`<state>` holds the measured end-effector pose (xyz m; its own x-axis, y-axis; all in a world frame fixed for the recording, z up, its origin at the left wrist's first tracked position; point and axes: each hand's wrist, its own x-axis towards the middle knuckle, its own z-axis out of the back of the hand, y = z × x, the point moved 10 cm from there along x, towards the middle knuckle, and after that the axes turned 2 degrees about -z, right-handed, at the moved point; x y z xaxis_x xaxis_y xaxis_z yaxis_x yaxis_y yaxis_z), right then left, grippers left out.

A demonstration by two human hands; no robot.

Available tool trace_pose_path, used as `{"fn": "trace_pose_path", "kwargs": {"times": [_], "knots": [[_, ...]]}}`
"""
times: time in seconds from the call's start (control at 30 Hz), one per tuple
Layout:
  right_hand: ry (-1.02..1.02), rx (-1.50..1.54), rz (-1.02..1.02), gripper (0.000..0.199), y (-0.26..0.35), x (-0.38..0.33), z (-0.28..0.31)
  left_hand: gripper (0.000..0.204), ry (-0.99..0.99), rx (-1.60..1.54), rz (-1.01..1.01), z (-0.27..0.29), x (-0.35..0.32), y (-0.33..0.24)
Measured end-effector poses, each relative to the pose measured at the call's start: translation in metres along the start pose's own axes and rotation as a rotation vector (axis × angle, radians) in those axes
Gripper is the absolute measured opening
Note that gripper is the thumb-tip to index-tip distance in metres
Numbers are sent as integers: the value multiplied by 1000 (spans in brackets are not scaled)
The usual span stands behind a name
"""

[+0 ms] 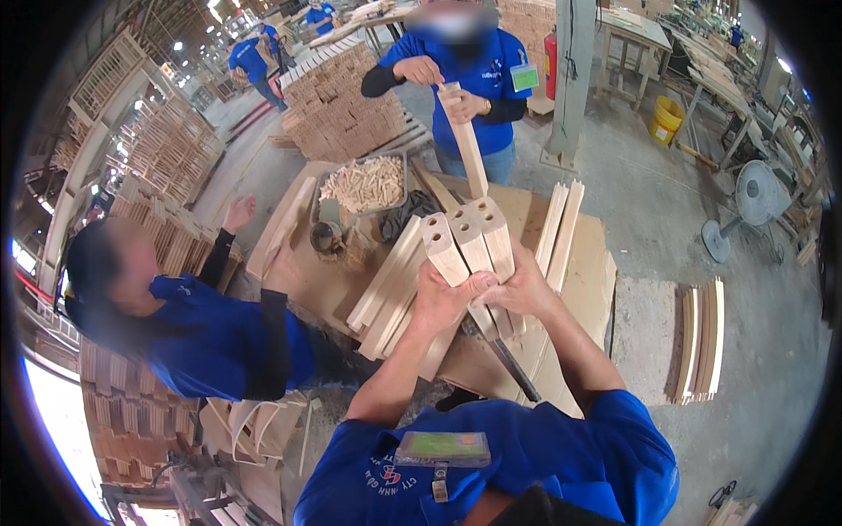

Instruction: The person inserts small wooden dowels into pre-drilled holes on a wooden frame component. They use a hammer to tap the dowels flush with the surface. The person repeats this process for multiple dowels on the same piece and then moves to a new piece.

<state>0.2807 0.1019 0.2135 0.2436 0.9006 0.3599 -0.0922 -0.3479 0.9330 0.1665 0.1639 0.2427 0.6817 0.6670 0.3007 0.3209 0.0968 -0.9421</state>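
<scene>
A: What is the widest thing to be watched?
B: The cardboard-covered workbench (586, 272), across the centre of the frame. Pale wooden strips (384, 279) are laid left of centre; if they are caught by the left forearm, they could be sent sliding.
A: And the grey tray (405, 175), above and left of centre?
B: It is heaped high, so a spill could be caused by a knock.
A: Where are the three drilled wooden bars (474, 245)?
B: At the centre, held side by side and tilted; whether their lower ends are supported cannot be told.
A: How are they held?
B: They are squeezed from both sides by the left hand (441, 296) and the right hand (526, 287), thumbs laid across the front. If pressure is eased unevenly, the middle bar could be dropped.
A: Anything smaller?
B: The dowels (361, 182) could be scattered; the end holes (465, 227) could be misaligned by slippage.
</scene>
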Motion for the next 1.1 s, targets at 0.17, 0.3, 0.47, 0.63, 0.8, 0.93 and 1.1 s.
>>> {"fn": "trace_pose_path", "kwargs": {"times": [0.17,0.3,0.47,0.63,0.8,0.93,1.1], "knots": [[70,-68,-45,95,-13,-3,-13,48,-71,-40,0,4,-20,6],[167,-59,-145,93,-26,-14,-31,64,-108,13,48,9,-45,11],[349,2,-150,94,-12,-25,-61,88,125,91,6,18,-65,-3],[521,122,-197,88,-16,-21,-105,96,321,181,-116,36,-62,-9],[823,-456,-165,87,-68,-12,-114,89,108,312,111,77,-110,33],[744,-388,-416,71,-133,45,-87,86,-199,81,234,127,-131,63],[452,-374,-404,42,-225,177,-126,71,-353,-33,270,148,-139,79]]}}
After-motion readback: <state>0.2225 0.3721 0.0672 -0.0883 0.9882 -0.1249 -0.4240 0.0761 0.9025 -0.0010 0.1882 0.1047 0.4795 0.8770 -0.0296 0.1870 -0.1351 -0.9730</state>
